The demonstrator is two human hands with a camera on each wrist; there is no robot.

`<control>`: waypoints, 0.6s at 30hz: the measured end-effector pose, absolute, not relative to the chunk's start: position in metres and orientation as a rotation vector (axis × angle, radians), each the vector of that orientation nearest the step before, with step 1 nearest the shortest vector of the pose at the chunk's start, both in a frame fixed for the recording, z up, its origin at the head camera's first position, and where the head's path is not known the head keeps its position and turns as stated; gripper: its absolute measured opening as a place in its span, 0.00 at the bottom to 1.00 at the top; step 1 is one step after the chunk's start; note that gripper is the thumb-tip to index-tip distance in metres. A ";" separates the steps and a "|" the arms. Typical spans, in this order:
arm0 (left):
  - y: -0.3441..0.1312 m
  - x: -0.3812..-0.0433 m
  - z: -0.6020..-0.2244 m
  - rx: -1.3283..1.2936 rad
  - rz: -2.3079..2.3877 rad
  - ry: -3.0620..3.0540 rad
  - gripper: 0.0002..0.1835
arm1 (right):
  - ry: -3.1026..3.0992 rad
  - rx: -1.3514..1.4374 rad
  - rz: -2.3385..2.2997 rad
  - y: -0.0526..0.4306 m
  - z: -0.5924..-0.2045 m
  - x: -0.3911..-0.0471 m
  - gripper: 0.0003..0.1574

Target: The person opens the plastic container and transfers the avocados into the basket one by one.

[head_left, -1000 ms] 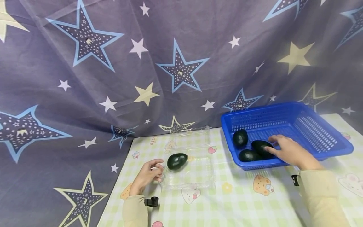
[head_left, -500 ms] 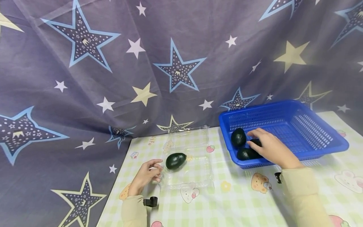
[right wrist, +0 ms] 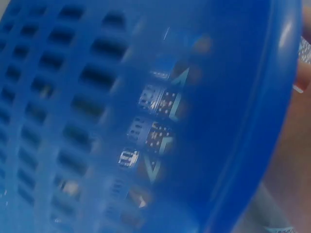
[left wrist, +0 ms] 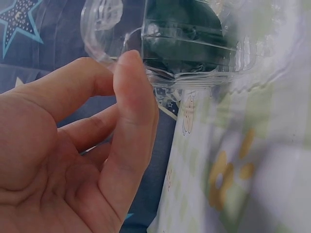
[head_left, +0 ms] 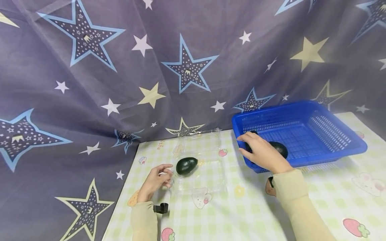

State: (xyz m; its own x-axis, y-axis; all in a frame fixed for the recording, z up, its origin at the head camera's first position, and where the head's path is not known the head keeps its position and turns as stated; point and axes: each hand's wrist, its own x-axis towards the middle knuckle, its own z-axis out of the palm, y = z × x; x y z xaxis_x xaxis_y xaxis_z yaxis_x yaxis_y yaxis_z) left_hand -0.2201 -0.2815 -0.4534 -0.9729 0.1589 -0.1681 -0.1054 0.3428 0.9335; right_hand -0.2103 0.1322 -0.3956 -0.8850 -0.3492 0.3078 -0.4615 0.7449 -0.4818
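A dark green avocado (head_left: 187, 166) lies in the left part of an opened clear plastic clamshell box (head_left: 211, 180). My left hand (head_left: 156, 182) is at the box's left side, fingers loosely bent. In the left wrist view a fingertip (left wrist: 130, 60) overlaps the clear plastic edge; contact is unclear. My right hand (head_left: 262, 150) reaches over the left side of the blue basket (head_left: 331, 115), covering dark avocados beneath. Whether it grips one is hidden. Another avocado (head_left: 279, 149) shows just right of this hand. The right wrist view mostly shows the basket's slotted wall (right wrist: 233, 97).
The box's clear lid (head_left: 200, 142) lies folded back toward the star-patterned curtain (head_left: 120, 67). A green-checked cloth (head_left: 223, 217) covers the table. Black wrist straps with cameras (head_left: 161, 208) sit at the cuffs.
My right hand has moved left across the basket, from the avocado at its right to those at the left wall, uncovering that avocado. The left hand has stayed put; the head view shifts slightly.
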 end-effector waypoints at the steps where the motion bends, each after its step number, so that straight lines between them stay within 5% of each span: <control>1: -0.282 -0.220 -0.453 0.040 1.677 2.378 0.26 | -2.741 0.663 0.831 0.127 -0.395 -0.211 0.26; 18: -0.283 -0.220 -0.453 0.067 1.676 2.372 0.26 | -2.632 0.848 0.834 0.060 -0.396 -0.224 0.32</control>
State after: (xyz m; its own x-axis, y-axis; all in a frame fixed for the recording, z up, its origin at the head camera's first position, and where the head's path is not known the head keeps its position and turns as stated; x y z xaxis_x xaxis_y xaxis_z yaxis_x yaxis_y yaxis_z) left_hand -0.2200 -0.2829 -0.4526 -0.9713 0.1720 -0.1644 -0.0976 0.3425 0.9345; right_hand -0.2241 0.0597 -0.3960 -0.7984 -0.4545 0.3949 -0.5990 0.6660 -0.4445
